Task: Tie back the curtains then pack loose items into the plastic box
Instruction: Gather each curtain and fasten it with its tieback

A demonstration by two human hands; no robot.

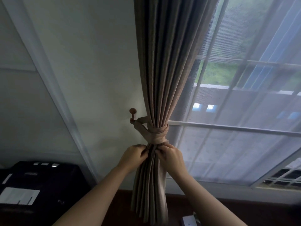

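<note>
**Head camera: both hands pinching the tied curtain**

My left hand [135, 156] and my right hand [171, 156] sit side by side on the brown curtain [162, 79], just under the tieback [157, 135] that wraps the gathered cloth. Each hand has its fingers curled in, pinching folds of the curtain between thumb and fingertips. The tieback runs left from the bundle to a round-headed wall hook [133, 111] and loops over its stem. Below my hands the pleats hang straight down. To the right, a white sheer [236, 144] covers the window. At lower left, a black case [48, 185] with white labels sits near the wall.
</note>
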